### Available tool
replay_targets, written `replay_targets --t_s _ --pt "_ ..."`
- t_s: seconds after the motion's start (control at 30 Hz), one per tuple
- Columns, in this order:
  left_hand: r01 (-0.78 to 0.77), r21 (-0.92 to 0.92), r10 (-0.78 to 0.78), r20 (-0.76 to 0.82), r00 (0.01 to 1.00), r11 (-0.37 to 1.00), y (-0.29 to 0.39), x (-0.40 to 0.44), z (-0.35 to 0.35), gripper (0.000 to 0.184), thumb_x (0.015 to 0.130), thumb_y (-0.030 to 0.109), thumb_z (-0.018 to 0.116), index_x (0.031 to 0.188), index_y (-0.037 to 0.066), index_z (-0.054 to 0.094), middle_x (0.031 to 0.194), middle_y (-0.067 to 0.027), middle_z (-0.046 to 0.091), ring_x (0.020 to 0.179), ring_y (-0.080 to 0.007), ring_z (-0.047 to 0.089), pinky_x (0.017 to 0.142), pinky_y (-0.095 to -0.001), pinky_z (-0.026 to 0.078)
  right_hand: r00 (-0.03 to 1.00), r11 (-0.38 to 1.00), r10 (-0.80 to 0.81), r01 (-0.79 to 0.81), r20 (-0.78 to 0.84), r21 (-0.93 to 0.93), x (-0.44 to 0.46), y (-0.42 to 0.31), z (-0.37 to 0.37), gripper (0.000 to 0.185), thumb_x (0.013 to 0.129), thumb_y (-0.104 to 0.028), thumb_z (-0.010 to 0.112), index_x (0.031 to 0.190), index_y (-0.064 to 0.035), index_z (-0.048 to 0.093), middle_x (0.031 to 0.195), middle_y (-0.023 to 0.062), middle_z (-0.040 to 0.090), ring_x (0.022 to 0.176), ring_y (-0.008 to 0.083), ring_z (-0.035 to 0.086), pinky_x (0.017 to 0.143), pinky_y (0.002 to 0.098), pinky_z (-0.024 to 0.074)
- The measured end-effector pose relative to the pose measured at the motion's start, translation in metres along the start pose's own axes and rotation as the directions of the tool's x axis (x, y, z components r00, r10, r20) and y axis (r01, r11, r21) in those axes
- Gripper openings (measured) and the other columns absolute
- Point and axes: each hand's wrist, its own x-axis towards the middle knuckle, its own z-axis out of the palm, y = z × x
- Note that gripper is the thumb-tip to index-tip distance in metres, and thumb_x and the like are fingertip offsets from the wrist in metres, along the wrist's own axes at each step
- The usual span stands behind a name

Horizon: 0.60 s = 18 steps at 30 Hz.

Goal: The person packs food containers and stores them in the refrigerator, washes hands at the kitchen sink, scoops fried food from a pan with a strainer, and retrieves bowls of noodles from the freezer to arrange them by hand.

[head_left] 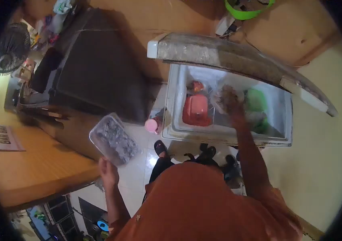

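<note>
The tub (pixel 115 138) is held by its edge in the left hand (pixel 108 172), between tabletop (pixel 50 166) and freezer (pixel 174 102). Grip of the right hand (pixel 231 103), inside the freezer, cannot be told. Paper (pixel 3 138) is marked "BAR BAR".

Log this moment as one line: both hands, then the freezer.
left hand: holding clear container | right hand: inside freezer, grip unclear | freezer: lid raised, red container inside

1 head-worn camera looks forward and steeply down over the wearer's shirt (pixel 187 201), near the freezer (pixel 173 104)
</note>
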Motion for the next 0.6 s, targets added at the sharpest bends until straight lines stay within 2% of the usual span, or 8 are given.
replay_targets --t_s 0.1,0.17,0.2,0.27,0.33,0.37,0.43,0.6 --pt "-0.106 0.004 0.106 0.048 0.993 0.994 0.011 -0.010 0.010 0.013 0.093 0.018 0.045 0.089 0.007 0.050 0.081 0.0021 0.051 0.072 -0.0060 0.043 0.062 -0.0221 0.035 0.996 1.000 -0.017 0.015 0.086 0.025 0.064 0.016 0.121 0.027 0.085 -0.022 0.054 0.107 -0.0056 0.055 0.097 0.0146 0.057 0.089 0.0262 0.055 0.080 0.0395 0.0429" --pt "-0.111 -0.054 0.113 0.028 0.993 0.992 0.009 -0.012 0.013 0.014 0.093 0.019 0.046 0.090 0.006 0.051 0.087 -0.0004 0.054 0.077 -0.0083 0.047 0.067 -0.0235 0.038 1.000 1.000 -0.006 0.007 -0.022 0.026 0.100 0.007 0.187 0.023 0.083 -0.022 0.056 0.101 -0.0067 0.058 0.088 0.0149 0.059 0.082 0.0257 0.057 0.074 0.0406 0.0450" --pt "-0.096 -0.081 0.098 0.016 0.995 0.992 0.007 -0.011 0.012 0.014 0.093 0.019 0.046 0.090 0.006 0.051 0.089 -0.0012 0.055 0.078 -0.0091 0.048 0.069 -0.0239 0.039 0.969 0.999 0.035 -0.032 -0.244 0.019 0.112 -0.017 0.197 0.020 0.084 -0.022 0.054 0.098 -0.0081 0.059 0.084 0.0134 0.058 0.077 0.0249 0.057 0.067 0.0403 0.0448" --pt "-0.050 -0.116 0.051 0.008 0.999 0.992 0.003 -0.009 0.009 0.013 0.093 0.018 0.048 0.091 0.006 0.051 0.091 -0.0024 0.057 0.081 -0.0105 0.050 0.073 -0.0252 0.041 0.761 0.993 0.100 -0.112 -0.640 0.023 0.140 -0.063 0.216 0.017 0.086 -0.024 0.051 0.092 -0.0107 0.060 0.076 0.0104 0.056 0.068 0.0233 0.056 0.053 0.0397 0.0443" --pt "-0.021 -0.128 0.025 0.025 0.999 0.992 0.001 -0.009 0.009 0.012 0.093 0.018 0.049 0.092 0.006 0.052 0.091 -0.0027 0.057 0.083 -0.0111 0.051 0.075 -0.0261 0.041 0.589 0.986 0.121 -0.161 -0.799 0.032 0.162 -0.087 0.231 0.017 0.087 -0.024 0.050 0.089 -0.0121 0.061 0.072 0.0089 0.056 0.063 0.0225 0.056 0.046 0.0393 0.0440" --pt "-0.037 -0.188 0.044 0.030 0.999 0.982 0.000 -0.009 0.010 0.011 0.092 0.017 0.050 0.092 0.006 0.053 0.092 -0.0032 0.057 0.084 -0.0114 0.052 0.076 -0.0264 0.042 0.558 0.983 0.143 -0.179 -0.817 0.049 0.170 -0.092 0.237 0.016 0.086 -0.024 0.051 0.091 -0.0119 0.060 0.075 0.0094 0.055 0.066 0.0233 0.055 0.048 0.0396 0.0438" --pt "-0.054 -0.248 0.064 0.033 0.997 0.967 -0.002 -0.009 0.011 0.010 0.092 0.016 0.051 0.093 0.006 0.053 0.093 -0.0037 0.058 0.085 -0.0116 0.052 0.077 -0.0268 0.042 0.599 0.978 0.178 -0.196 -0.781 0.072 0.178 -0.098 0.237 0.017 0.084 -0.024 0.053 0.095 -0.0116 0.058 0.080 0.0104 0.054 0.071 0.0249 0.053 0.053 0.0402 0.0434" --pt "-0.057 -0.140 0.050 -0.049 0.998 0.989 -0.001 -0.014 0.020 0.013 0.091 0.019 0.053 0.093 0.006 0.054 0.091 -0.0043 0.059 0.081 -0.0123 0.054 0.073 -0.0271 0.044 0.824 0.974 0.227 -0.180 -0.518 0.141 0.190 -0.107 0.226 0.030 0.078 -0.023 0.060 0.105 -0.0109 0.053 0.093 0.0129 0.052 0.084 0.0290 0.050 0.064 0.0417 0.0425"
